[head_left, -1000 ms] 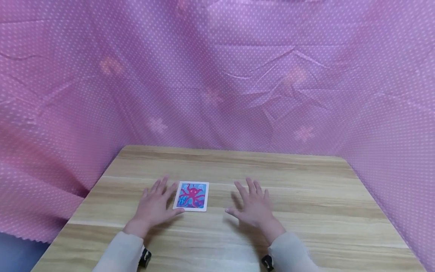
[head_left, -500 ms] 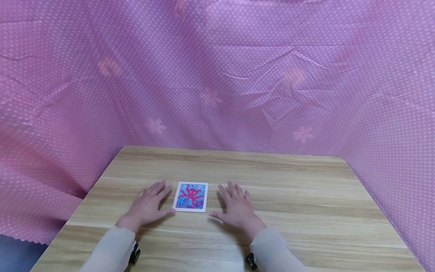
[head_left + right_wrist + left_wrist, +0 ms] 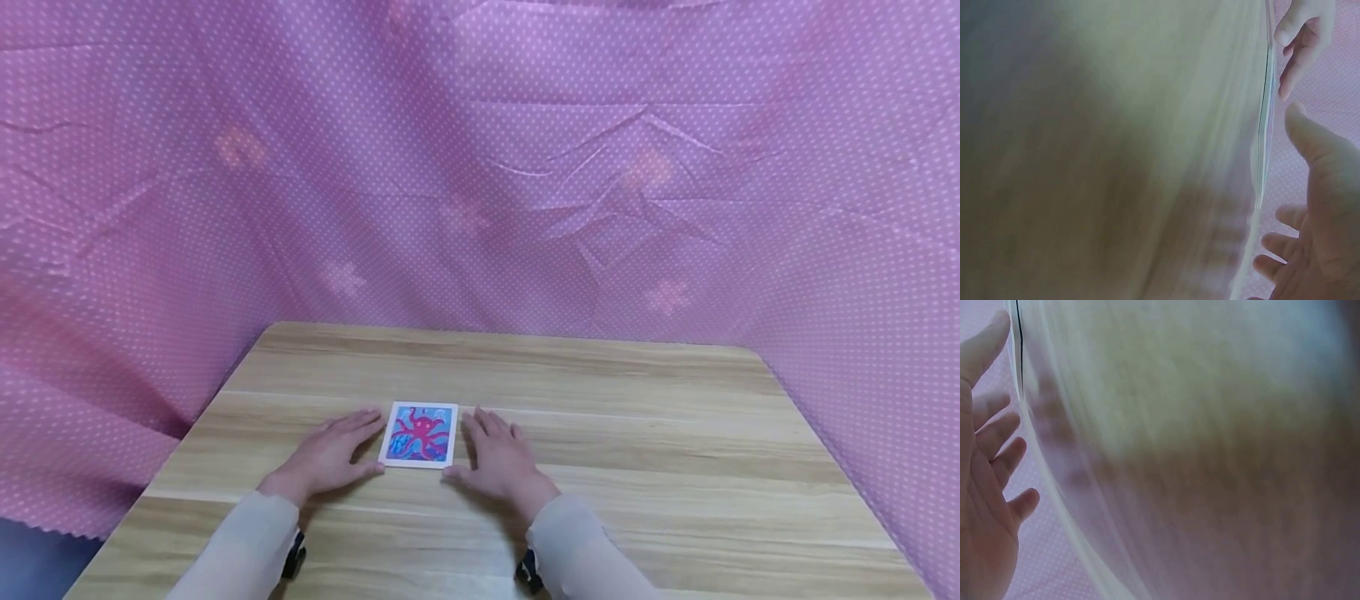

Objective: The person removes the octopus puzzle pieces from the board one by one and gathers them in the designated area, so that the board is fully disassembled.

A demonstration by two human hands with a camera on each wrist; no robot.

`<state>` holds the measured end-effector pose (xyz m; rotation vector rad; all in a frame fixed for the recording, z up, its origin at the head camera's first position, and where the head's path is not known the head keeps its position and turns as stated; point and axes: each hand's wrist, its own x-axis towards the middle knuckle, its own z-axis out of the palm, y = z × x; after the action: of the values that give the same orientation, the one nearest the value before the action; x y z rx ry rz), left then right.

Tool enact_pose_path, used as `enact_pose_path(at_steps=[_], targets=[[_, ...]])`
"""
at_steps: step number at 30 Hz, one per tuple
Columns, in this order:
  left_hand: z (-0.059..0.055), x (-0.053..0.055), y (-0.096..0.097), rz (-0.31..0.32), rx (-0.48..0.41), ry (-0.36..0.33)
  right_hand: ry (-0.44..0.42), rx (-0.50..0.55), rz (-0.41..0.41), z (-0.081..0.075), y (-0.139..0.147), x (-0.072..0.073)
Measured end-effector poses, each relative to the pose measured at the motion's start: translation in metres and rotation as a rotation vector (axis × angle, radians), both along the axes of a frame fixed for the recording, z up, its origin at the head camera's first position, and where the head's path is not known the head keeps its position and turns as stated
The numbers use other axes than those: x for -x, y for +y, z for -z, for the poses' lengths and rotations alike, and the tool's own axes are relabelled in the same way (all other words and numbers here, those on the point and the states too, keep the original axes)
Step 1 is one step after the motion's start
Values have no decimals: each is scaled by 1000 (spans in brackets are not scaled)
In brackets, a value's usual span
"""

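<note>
A flat square picture with a white border (image 3: 418,435) lies on the wooden table, showing a pinkish-red octopus on blue. My left hand (image 3: 327,457) is at its left side, fingers extended, thumb tip right at the near left corner. On the opposite side my right hand (image 3: 501,460) has its fingers stretched forward and its thumb at the near right corner. Seen edge-on in the right wrist view, the picture (image 3: 1264,119) is thin with a dark line along its edge. Neither hand curls round it.
The light wood-grain table (image 3: 675,467) has rounded far corners. A pink dotted cloth (image 3: 480,167) hangs behind it and along both sides. Pale sleeves (image 3: 247,542) cover the forearms, with a black wrist device (image 3: 528,573) under the right one.
My right hand has moved left to the picture's right edge. My left hand has shifted slightly left, its thumb off the picture's corner area. The picture lies practically where it was.
</note>
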<state>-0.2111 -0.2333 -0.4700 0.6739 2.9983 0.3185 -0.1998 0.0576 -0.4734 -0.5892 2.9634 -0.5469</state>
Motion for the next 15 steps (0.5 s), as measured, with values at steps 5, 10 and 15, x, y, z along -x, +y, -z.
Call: enact_pose_path(at_steps=[5, 10, 15], targets=[[-1, 1, 3, 17, 3, -26, -3, -9, -28, 2, -5, -1], [0, 1, 2, 38, 27, -28, 3, -40, -73, 2, -12, -2], [1, 0, 4, 51, 29, -35, 13, -74, -73, 4, -15, -1]])
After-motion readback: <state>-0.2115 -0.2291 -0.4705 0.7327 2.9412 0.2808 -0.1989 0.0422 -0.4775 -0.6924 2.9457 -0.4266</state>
